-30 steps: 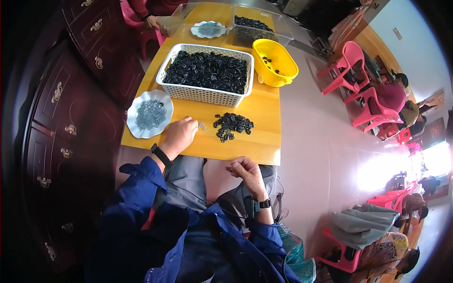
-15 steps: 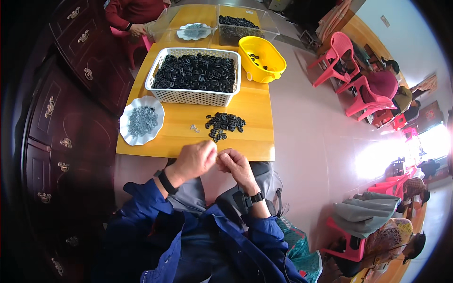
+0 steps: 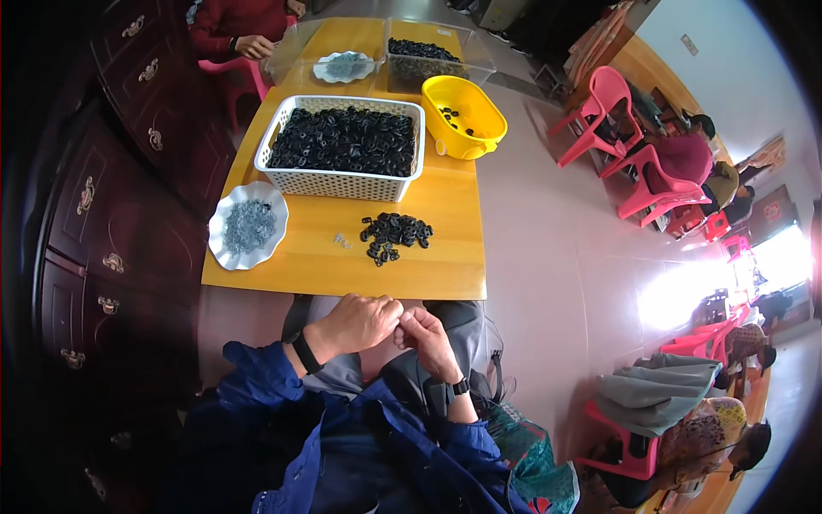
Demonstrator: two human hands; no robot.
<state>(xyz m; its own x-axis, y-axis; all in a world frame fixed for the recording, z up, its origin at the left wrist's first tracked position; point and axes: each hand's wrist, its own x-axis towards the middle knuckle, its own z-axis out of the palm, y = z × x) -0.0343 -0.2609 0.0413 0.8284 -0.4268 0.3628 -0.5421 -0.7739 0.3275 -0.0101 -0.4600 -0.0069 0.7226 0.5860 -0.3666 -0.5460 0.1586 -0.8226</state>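
My left hand [image 3: 360, 323] and my right hand [image 3: 425, 338] meet over my lap, just off the near edge of the wooden table [image 3: 334, 280]. Both have their fingers closed, fingertips touching; whatever they pinch is too small and hidden to make out. Beyond them on the table lies a loose pile of small black oval rings [image 3: 396, 233]. Beside it are a few tiny clear pieces [image 3: 342, 241]. A white scalloped plate [image 3: 221, 250] at the left holds a heap of small clear pieces [image 3: 250, 227].
Behind the pile stands a white perforated basket [image 3: 342, 184] full of black rings. A yellow tub [image 3: 467, 147] sits at the table's right edge. Clear bins and another plate [image 3: 344, 67] stand farther back, near a seated person's hand [image 3: 254, 46]. Dark drawers [image 3: 128, 214] line the left.
My hands have drawn down toward my lap, away from the table edge, still together. The whole view has shifted slightly. The other person's hand has moved a little.
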